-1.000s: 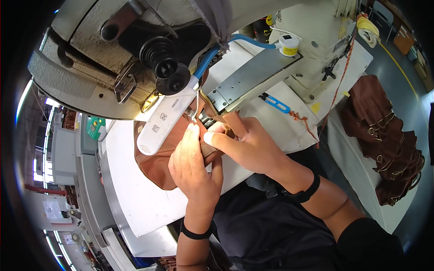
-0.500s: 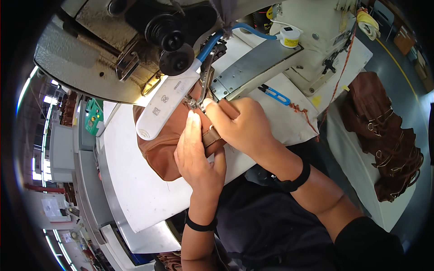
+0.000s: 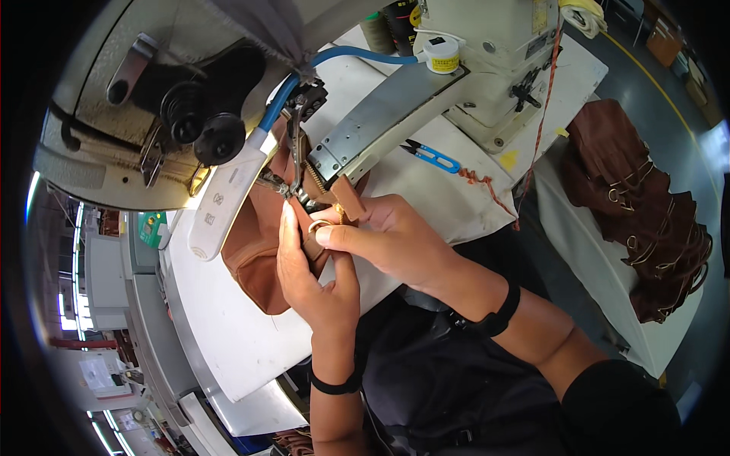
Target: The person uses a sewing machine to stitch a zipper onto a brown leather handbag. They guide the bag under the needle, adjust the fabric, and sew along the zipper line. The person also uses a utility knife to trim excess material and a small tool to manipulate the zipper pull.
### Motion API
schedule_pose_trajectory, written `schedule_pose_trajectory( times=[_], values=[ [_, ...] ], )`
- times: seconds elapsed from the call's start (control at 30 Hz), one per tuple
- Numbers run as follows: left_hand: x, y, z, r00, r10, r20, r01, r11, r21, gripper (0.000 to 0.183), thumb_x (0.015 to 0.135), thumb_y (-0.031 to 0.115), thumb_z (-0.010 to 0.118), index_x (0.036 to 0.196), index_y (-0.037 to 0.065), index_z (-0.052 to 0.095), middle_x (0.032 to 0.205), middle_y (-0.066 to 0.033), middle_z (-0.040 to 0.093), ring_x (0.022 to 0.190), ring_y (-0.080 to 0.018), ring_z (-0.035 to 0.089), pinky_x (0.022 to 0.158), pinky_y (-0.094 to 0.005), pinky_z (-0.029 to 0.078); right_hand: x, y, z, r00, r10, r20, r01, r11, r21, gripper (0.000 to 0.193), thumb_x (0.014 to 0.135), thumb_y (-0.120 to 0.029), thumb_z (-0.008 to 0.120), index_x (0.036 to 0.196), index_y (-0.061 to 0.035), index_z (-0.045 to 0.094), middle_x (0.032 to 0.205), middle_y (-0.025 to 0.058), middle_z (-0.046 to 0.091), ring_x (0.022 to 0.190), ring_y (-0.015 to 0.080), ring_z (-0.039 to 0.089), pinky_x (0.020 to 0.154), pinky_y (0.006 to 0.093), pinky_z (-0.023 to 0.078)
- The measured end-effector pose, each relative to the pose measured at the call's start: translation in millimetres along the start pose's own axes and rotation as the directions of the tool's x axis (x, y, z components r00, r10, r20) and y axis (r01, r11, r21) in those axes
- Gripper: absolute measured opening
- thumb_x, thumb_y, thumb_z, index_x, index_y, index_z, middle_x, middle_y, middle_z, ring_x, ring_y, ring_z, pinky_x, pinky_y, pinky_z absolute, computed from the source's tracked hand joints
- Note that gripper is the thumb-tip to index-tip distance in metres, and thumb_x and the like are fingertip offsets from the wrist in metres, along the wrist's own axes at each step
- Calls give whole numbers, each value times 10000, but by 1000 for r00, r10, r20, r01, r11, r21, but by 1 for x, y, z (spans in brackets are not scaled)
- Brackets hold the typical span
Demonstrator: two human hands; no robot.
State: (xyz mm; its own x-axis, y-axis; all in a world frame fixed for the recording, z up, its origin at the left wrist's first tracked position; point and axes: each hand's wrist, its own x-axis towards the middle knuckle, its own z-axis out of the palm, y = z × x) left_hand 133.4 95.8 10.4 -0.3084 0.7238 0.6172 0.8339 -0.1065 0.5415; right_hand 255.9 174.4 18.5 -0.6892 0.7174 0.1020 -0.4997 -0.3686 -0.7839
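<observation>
A brown leather bag [image 3: 257,262] lies under the needle area of a sewing machine [image 3: 114,163]. My left hand [image 3: 310,292] lies along its near side, fingers straight and together, the thumb apart on the other side of a leather fold. Its fingertips reach close to the presser foot [image 3: 293,199]. My right hand [image 3: 395,239] is closed on a short leather strap [image 3: 314,247], its thumb on a metal ring [image 3: 319,225]. Above the right fingers a brown leather tab [image 3: 348,199] sticks up. My right fingertips are partly hidden.
A white lamp [image 3: 220,209] with a blue cable hangs over the bag. Blue thread snips [image 3: 432,156] lie on the white table [image 3: 220,327] beside the machine's metal arm [image 3: 380,114]. At right, dark brown leather pieces with rings [image 3: 623,205] are piled on a white surface.
My right thumb has moved from beside the presser foot down onto the ring, and the ring now shows clearly. My left hand stays against the bag. The whole view has shifted.
</observation>
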Motion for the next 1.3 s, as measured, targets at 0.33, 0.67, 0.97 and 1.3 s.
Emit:
schedule_pose_trajectory(
  times=[0.33,0.67,0.97,1.3],
  values=[
    [-4,4,-7,997,48,61,-39,989,-143,733,883,-66,706,1553,-44,409,1539,-248,504,1382,-330,566,1097,-410,514,-1,-10,8,995,-88,-50,67,943,-325,286,1005,-145,677,1230,24,722,1022,56,732,958,96,663,842,267,543],
    [-1,-2,-5,994,96,57,-81,973,-216,737,840,-92,705,1521,-50,427,1390,-255,620,1262,-363,648,1119,-454,478,0,-18,8,995,82,-55,-86,994,-63,351,1008,-83,665,1347,7,640,1128,42,702,998,70,638,856,247,537],
    [0,-8,-8,994,86,71,-76,990,-122,730,824,-36,715,1502,-68,444,1525,-301,520,1400,-428,550,1170,-471,438,4,-17,8,988,112,-106,-120,990,-76,240,1007,-101,685,1222,3,700,1065,14,703,945,55,611,783,238,503],
    [15,-9,-15,986,145,79,-135,984,-118,657,871,37,705,1477,-77,479,1499,-292,540,1344,-407,578,1150,-462,435,8,-10,12,986,-40,-164,-5,964,-264,252,1010,-204,652,1085,16,748,866,17,702,803,63,591,719,258,485]
  ],
)
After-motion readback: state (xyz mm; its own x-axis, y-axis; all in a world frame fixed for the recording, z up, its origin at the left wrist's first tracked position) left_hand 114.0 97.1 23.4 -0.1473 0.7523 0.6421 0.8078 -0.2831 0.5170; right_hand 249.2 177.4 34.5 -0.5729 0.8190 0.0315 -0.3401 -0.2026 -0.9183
